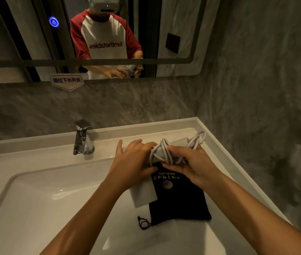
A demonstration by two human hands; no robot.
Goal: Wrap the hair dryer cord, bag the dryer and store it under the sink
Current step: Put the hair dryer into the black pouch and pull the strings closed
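A light grey hair dryer [143, 196] is held over the right side of the white sink counter [41, 159]. Its grey cord [166, 151] is looped several times around the dryer's upper part, with a loop sticking out toward the back right. My left hand [135, 157] grips the dryer body from the left. My right hand [188, 162] pinches the cord coils against the dryer from the right. Under the dryer lies a black drawstring bag [179, 201] with gold print, flat on the counter, its dark red drawstring [143, 222] trailing at its near left corner.
A chrome faucet [82, 138] stands behind the basin [35, 199] on the left. A mirror [90, 34] above reflects a person in a red and white shirt. Grey stone wall [256, 89] closes in on the right, close to the counter's edge.
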